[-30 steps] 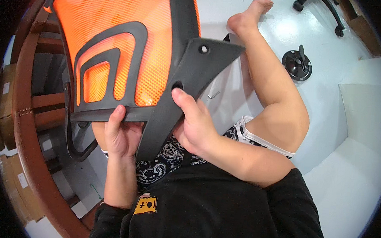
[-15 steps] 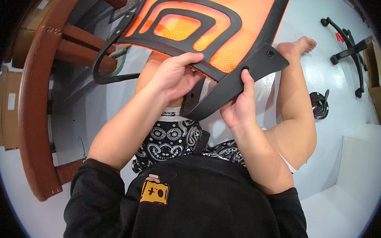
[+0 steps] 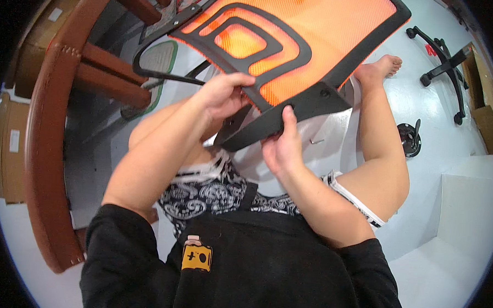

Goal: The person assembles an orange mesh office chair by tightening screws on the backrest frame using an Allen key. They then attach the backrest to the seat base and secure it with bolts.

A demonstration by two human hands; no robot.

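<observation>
A chair backrest (image 3: 340, 26) of orange mesh in a black frame is held tilted above the floor between my legs. My left hand (image 3: 224, 97) is closed on its lower frame edge, thumb on top. My right hand (image 3: 282, 144) grips a wide black curved arm piece (image 3: 314, 103) at the backrest's lower right corner. The right thumb presses near a hole in that piece, and its fingers are partly hidden underneath. On the far left side of the backrest, a black looped armrest (image 3: 139, 67) sticks out, with screw heads showing near its top.
A small L-shaped hex key (image 3: 317, 141) lies on the floor behind the arm piece. To the right are a black castor base (image 3: 446, 63), a round black part with a lever (image 3: 410, 140) and a cardboard box (image 3: 480, 98). Brown furniture (image 3: 42, 161) stands close on my left.
The backrest has turned and tipped, showing more mesh. My right hand has moved left and slightly down with the arm piece. My left knee has swung outward, and the hex key has come into view.
</observation>
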